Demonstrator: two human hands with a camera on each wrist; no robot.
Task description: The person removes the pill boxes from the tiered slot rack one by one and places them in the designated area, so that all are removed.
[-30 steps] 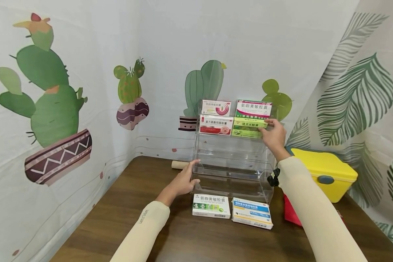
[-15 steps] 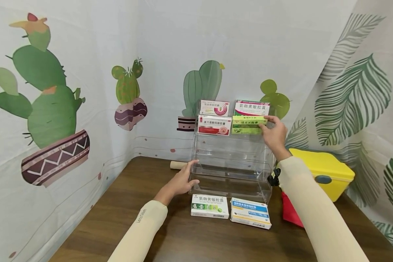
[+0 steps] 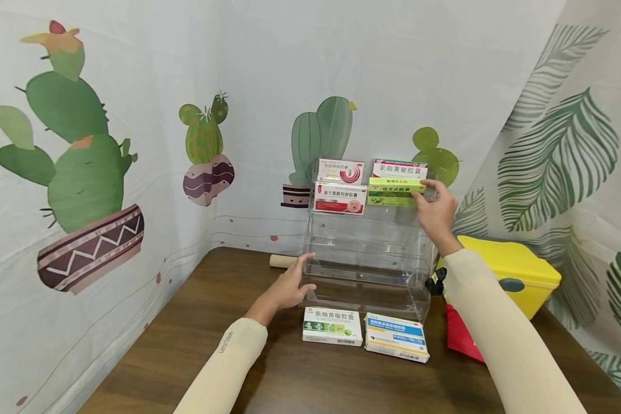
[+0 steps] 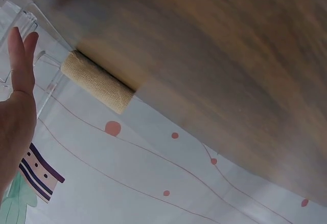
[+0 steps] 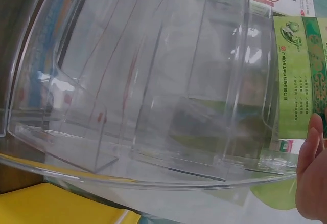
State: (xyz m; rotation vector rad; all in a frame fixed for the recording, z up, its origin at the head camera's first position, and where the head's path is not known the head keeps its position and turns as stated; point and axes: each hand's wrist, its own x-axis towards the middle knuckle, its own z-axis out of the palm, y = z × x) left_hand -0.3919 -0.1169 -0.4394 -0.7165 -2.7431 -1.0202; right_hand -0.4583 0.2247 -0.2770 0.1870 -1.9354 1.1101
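A clear acrylic tiered rack (image 3: 362,240) stands on the table. My right hand (image 3: 437,214) pinches the right end of a green medicine box (image 3: 388,195) at the second tier from the top. The box's top edge covers the lower part of a white-and-magenta medicine box (image 3: 401,169) behind it. To its left is a red-and-white medicine box (image 3: 340,199), with a white-and-pink box (image 3: 340,172) above that. My left hand (image 3: 286,288), fingers extended and thumb apart, touches the rack's left side. In the left wrist view, the left hand's fingers (image 4: 21,63) look straight.
In front of the rack lie a white-and-green medicine box (image 3: 332,326) and a blue-and-white one (image 3: 396,338). A beige roll (image 3: 282,261) sits behind the left hand. At the right are a yellow container (image 3: 517,270) and a red item (image 3: 460,336). A printed curtain hangs behind.
My right hand has risen slightly with the green box, which now covers more of the magenta box behind it. The left hand stays on the rack's side.
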